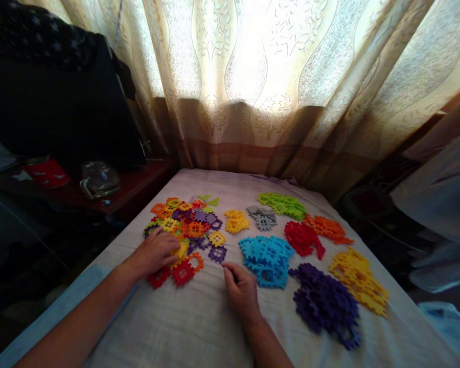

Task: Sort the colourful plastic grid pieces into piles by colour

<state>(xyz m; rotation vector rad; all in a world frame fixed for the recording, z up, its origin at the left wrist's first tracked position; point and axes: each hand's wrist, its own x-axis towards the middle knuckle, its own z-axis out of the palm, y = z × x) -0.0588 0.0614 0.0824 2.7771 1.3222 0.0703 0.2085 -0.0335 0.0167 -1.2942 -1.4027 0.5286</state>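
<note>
My left hand (159, 249) lies palm down with fingers stretched over the near left part of a mixed pile of plastic interlocking pieces (195, 229). Its fingertips touch a yellow piece (181, 250); what lies beneath the palm is hidden. Red pieces (183, 273) and an orange piece (197, 261) are just in front of that hand. My right hand (240, 290) rests on the sheet in a loose fist, with nothing visible in it. It sits between a purple window-shaped piece (217, 253) and a heap of light blue pieces (267, 259).
Sorted heaps stand to the right: purple (325, 301), yellow (360, 280), red (302, 238), orange (327, 228), green (281, 204) and grey (262, 217). A small yellow heap (236, 221) is mid-sheet. A dark screen (61, 112) and glass jar (99, 179) stand left; a curtain (245, 122) hangs behind.
</note>
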